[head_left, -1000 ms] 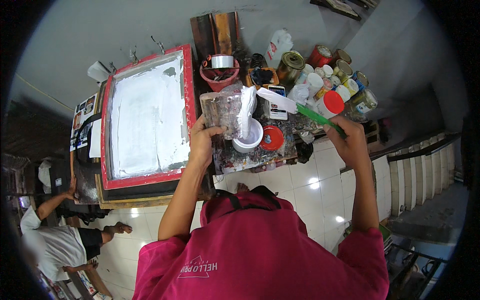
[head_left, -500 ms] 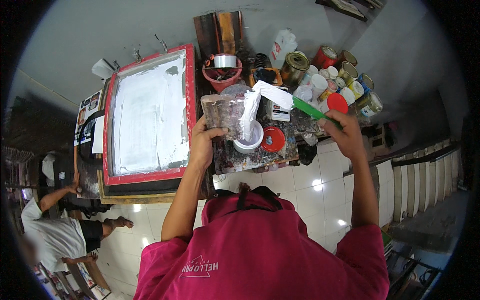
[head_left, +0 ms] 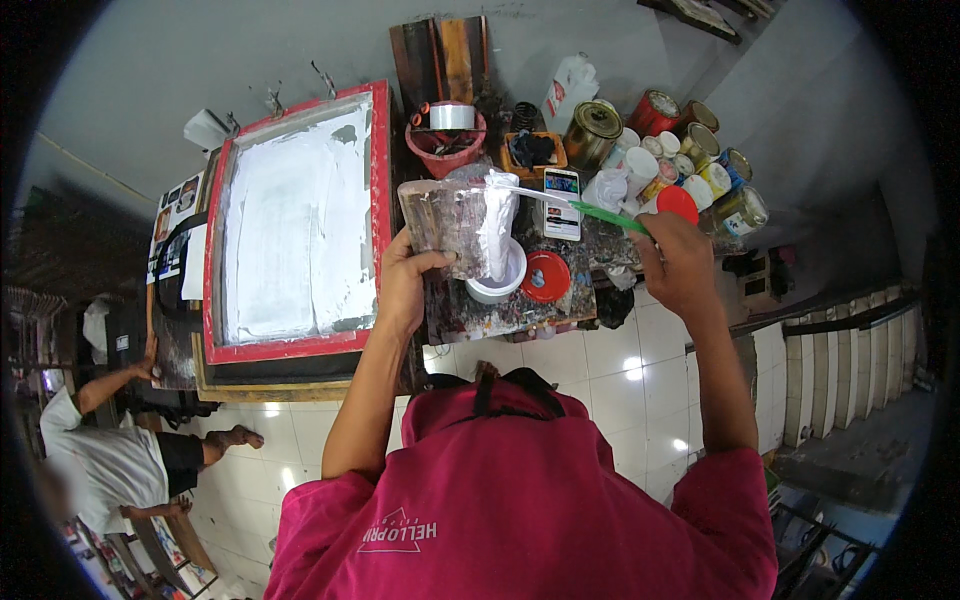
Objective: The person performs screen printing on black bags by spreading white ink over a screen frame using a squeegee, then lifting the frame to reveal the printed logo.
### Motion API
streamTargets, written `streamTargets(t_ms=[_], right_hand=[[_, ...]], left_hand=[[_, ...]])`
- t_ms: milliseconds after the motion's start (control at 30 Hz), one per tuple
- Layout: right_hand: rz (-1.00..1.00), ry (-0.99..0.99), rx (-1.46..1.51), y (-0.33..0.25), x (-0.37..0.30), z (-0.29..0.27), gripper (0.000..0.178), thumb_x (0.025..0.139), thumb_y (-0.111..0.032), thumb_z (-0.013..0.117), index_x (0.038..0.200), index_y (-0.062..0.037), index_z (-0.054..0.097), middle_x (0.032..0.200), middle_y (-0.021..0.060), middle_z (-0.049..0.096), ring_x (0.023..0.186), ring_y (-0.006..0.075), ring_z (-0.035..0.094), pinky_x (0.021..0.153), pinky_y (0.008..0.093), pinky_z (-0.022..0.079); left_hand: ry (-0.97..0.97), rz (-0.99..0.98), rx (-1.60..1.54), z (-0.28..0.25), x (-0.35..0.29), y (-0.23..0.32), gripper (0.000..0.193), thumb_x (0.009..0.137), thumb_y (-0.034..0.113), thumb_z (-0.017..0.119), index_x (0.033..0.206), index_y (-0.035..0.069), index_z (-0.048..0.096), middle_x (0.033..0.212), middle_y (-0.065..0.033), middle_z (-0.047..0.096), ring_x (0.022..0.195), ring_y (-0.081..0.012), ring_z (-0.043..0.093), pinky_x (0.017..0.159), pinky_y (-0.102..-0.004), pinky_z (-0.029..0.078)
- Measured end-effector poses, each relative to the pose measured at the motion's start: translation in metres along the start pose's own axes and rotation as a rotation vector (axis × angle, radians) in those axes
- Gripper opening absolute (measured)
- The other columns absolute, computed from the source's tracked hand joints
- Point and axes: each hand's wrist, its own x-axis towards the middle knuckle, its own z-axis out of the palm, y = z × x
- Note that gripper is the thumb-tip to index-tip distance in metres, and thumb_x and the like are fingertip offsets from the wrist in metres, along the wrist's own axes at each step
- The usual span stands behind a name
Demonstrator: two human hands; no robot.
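Note:
My left hand (head_left: 403, 285) grips a wooden squeegee (head_left: 437, 215) by its lower left side. Thick white ink coats the squeegee's right edge, above an open white tub (head_left: 487, 291). In my right hand (head_left: 682, 258) is a green-handled spatula (head_left: 605, 214), its fingers closed round the handle end. The spatula's white-smeared blade is seen nearly edge-on, its tip at the top of the inked edge. A red lid (head_left: 546, 278) with a pale smear lies right of the tub. To the left, a red-framed printing screen (head_left: 381, 200) is spread with white ink.
Behind the squeegee stand a red bucket (head_left: 447, 163) and an orange basket (head_left: 550, 165). A lit phone (head_left: 562, 205) lies near the spatula. Several paint cans (head_left: 592, 130) and tubs crowd the back right. Another person (head_left: 105, 450) is at the far left, one hand at the table's edge.
The spatula has turned from showing its broad, ink-covered face to nearly edge-on. Its blade has dropped slightly, uncovering more of the phone. The squeegee stays almost in place.

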Motion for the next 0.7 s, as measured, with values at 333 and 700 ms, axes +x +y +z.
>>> streamTargets(t_ms=[333, 700], right_hand=[[0.043, -0.094, 0.137, 0.009, 0.002, 0.020, 0.013, 0.089, -0.009, 0.070, 0.099, -0.0014, 0.065, 0.085, 0.0155, 0.066, 0.073, 0.0352, 0.066, 0.062, 0.0432, 0.050], [0.210, -0.192, 0.240, 0.020, -0.023, 0.056, 0.016, 0.093, -0.011, 0.068, 0.104, -0.0004, 0.064, 0.089, 0.0175, 0.066, 0.077, 0.0376, 0.067, 0.066, 0.0448, 0.052]], left_hand=[[0.050, 0.006, 0.003, -0.006, 0.006, -0.008, 0.050, 0.073, -0.014, 0.060, 0.120, -0.001, 0.066, 0.109, -0.0104, 0.074, 0.096, -0.0203, 0.069, 0.092, -0.0330, 0.052], [0.075, -0.001, -0.036, -0.006, 0.011, -0.020, 0.046, 0.073, -0.015, 0.060, 0.117, -0.001, 0.068, 0.105, -0.0095, 0.074, 0.093, -0.0193, 0.069, 0.090, -0.0331, 0.053]])
